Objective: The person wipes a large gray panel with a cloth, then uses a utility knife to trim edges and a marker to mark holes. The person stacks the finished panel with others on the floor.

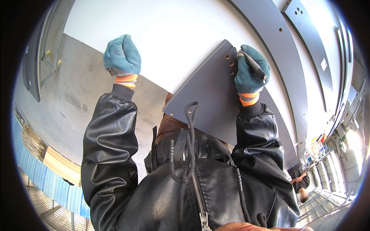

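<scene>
Here is the left hand [122,56], gloved in teal, its fingers curled into a tight fist over the near left edge of the white work surface [165,42], the bare grey floor [71,104] showing below. Across to the right hand [252,69], in a matching glove — fingers bent inward, right up by the upper right edge of the dark grey panel [210,86]; whether they pinch that edge or only rest there, I cannot tell. The panel lies flat, one corner jutting toward the middle of the white surface, its lower part running close to the person's black jacket [158,204]. Three holes line up just beside the right glove, and two smaller ones sit along the near edge. Farther right, a long grey board [275,50] stretches along — and beyond it, a second holed board [310,50].
</scene>
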A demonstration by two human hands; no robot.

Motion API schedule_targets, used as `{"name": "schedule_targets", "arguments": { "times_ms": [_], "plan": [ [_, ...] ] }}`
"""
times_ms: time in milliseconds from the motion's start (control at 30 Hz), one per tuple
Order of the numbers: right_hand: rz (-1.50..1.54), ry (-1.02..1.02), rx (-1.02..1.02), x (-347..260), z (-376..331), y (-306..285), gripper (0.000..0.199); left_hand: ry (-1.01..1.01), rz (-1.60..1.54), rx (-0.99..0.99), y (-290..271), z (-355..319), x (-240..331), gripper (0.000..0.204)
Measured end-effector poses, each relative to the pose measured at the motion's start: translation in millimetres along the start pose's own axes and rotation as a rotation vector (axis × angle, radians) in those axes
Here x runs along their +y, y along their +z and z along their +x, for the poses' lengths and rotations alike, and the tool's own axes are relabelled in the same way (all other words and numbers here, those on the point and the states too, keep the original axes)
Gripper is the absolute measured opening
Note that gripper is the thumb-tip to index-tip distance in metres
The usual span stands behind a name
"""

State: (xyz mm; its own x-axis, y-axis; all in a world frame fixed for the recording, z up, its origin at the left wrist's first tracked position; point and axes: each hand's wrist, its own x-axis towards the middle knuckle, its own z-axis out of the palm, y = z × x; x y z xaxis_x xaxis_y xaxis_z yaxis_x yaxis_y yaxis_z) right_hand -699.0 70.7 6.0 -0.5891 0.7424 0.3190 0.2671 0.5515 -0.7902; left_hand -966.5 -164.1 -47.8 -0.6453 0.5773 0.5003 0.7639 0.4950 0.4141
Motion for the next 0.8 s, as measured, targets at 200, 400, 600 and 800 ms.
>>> {"name": "schedule_targets", "arguments": {
  "times_ms": [200, 400, 600, 800],
  "plan": [
    [0.272, 0.266, 0.146, -8.9, -4.8, 4.5, 0.016, -0.051, -0.003, -0.006, -1.1, 0.1, 0.6, 0.015],
    [0.523, 0.4, 0.228, -15.8, 3.0, 3.2, 0.02, -0.055, -0.107, -0.042, -6.5, 9.7, 13.4, 0.015],
    [0.78, 0.506, -0.075, -115.3, 19.0, -39.2, 0.027, 0.021, -0.604, -0.278, -81.6, 16.2, 122.9, 0.015],
    [0.85, 0.6, -0.34, -182.5, 4.9, -64.2, 0.022, 0.295, -0.475, -0.2, -129.3, 25.7, 171.1, 0.029]
  ]
}}
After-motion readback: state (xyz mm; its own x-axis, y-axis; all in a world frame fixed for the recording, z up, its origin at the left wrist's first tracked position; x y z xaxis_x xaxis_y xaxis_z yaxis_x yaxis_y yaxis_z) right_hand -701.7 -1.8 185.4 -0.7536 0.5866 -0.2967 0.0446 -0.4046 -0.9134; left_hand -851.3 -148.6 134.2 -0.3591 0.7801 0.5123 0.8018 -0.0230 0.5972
